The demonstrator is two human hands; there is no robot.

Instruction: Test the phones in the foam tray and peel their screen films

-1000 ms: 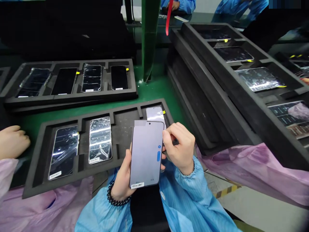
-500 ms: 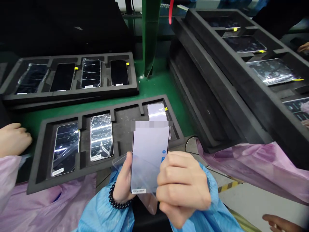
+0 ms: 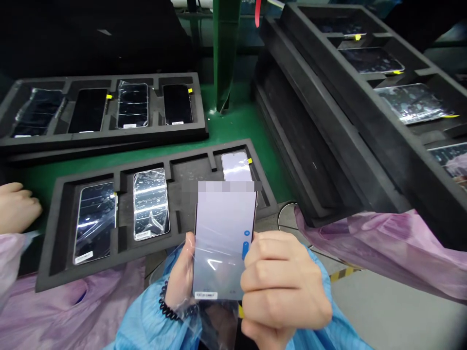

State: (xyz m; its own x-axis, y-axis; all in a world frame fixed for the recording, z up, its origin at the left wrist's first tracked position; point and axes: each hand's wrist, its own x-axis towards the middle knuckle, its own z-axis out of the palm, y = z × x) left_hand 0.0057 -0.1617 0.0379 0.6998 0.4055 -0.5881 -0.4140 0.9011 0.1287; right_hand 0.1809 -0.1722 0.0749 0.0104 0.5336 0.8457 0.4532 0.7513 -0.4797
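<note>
left hand: fingers wrapped closed round smartphone's left edge | right hand: fingers curled shut against smartphone's lower right edge | smartphone: upright between both hands, 6 o'clock, over foam tray's near edge | clear film: over smartphone's lower part, hanging below | co-worker's hand: 9 o'clock, resting beside tray

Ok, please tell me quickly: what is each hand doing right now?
Left hand: closed, holding the smartphone and clear film.
Right hand: closed, on the smartphone's lower right edge.

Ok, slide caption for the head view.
Left hand and right hand hold a film-wrapped smartphone above a black foam tray.
</note>
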